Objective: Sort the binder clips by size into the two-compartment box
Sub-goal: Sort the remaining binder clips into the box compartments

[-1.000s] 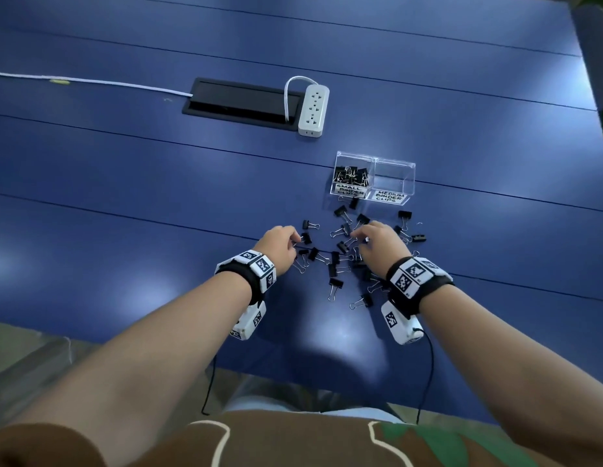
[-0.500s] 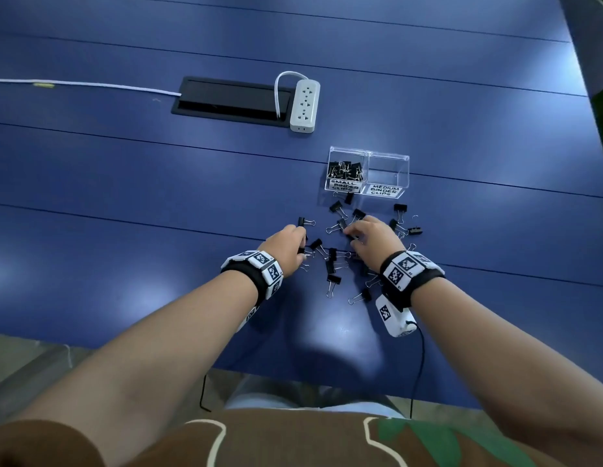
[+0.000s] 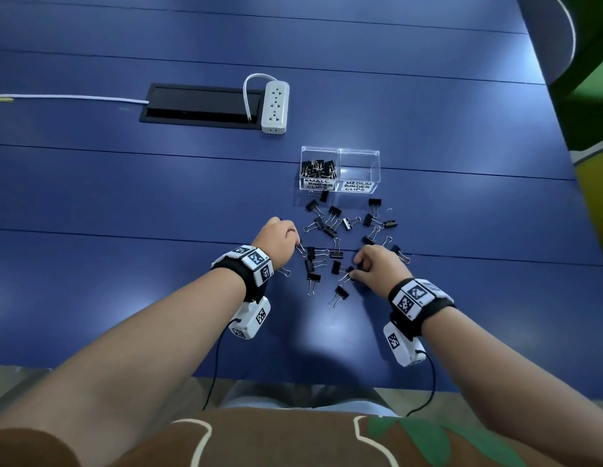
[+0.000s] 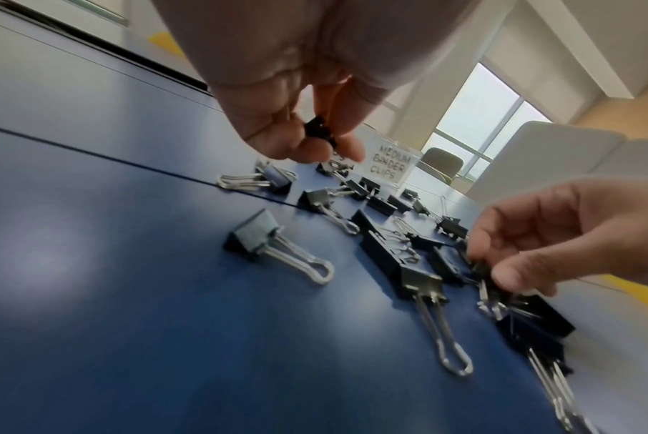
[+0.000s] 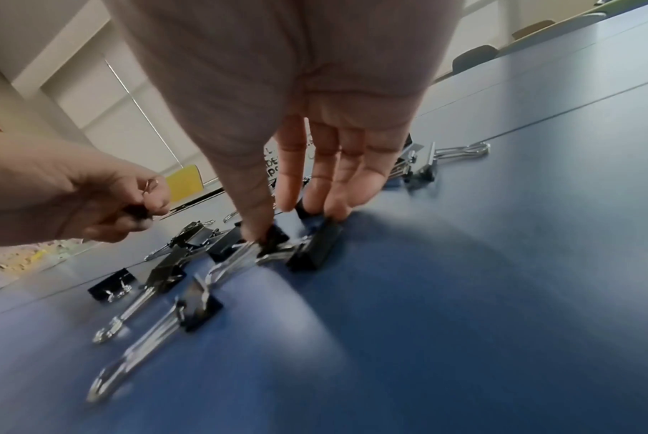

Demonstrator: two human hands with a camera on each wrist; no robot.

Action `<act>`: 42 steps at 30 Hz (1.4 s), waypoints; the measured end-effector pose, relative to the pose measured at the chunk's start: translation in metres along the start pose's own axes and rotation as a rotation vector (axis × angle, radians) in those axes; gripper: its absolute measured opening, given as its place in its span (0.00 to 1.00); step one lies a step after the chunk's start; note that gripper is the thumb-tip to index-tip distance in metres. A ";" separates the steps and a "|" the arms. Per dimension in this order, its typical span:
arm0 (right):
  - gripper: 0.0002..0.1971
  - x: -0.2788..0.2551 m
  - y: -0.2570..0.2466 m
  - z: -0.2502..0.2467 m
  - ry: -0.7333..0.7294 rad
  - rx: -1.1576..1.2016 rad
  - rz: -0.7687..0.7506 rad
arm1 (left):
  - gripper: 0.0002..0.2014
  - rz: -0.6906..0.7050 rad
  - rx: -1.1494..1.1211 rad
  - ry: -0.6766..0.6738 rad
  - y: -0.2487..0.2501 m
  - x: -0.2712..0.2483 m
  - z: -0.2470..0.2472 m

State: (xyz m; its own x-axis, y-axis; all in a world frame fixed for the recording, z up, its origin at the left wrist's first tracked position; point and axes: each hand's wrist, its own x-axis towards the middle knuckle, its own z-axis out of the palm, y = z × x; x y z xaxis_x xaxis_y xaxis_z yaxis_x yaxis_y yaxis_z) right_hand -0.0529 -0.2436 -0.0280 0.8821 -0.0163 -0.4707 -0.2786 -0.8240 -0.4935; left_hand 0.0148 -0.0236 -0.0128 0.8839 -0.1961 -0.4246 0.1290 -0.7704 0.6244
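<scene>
A clear two-compartment box (image 3: 339, 153) stands on the blue table. Its left side, labelled small (image 3: 318, 184), holds several black clips; its right side, labelled medium (image 3: 358, 186), holds none. Several black binder clips (image 3: 336, 253) lie scattered in front of it. My left hand (image 3: 295, 242) hovers over the pile's left edge and pinches a small black clip (image 4: 318, 132) between thumb and fingertips. My right hand (image 3: 355, 268) is down at the near right of the pile, thumb and fingers closing on a clip (image 5: 276, 236) that lies on the table among others.
A white power strip (image 3: 275, 107) and a black cable hatch (image 3: 199, 106) lie beyond the box, with a white cord (image 3: 74, 97) running left. The table's near edge (image 3: 293, 372) is just behind my wrists. A pale chair (image 3: 556, 35) stands at the far right.
My right hand has drawn back from the middle of the pile to clips nearer me. My left hand has risen slightly with a small clip in its fingers.
</scene>
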 end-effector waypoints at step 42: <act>0.17 0.072 0.029 -0.058 0.129 0.018 0.084 | 0.16 0.071 0.204 0.134 0.087 0.108 -0.023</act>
State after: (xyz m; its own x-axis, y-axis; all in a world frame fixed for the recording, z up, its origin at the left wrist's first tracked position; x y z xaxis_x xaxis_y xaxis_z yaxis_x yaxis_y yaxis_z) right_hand 0.0244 -0.3018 -0.0342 0.8965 -0.1580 -0.4138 -0.3591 -0.8064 -0.4699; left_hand 0.1315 -0.0981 0.0111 0.9411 -0.1825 -0.2847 -0.0172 -0.8666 0.4988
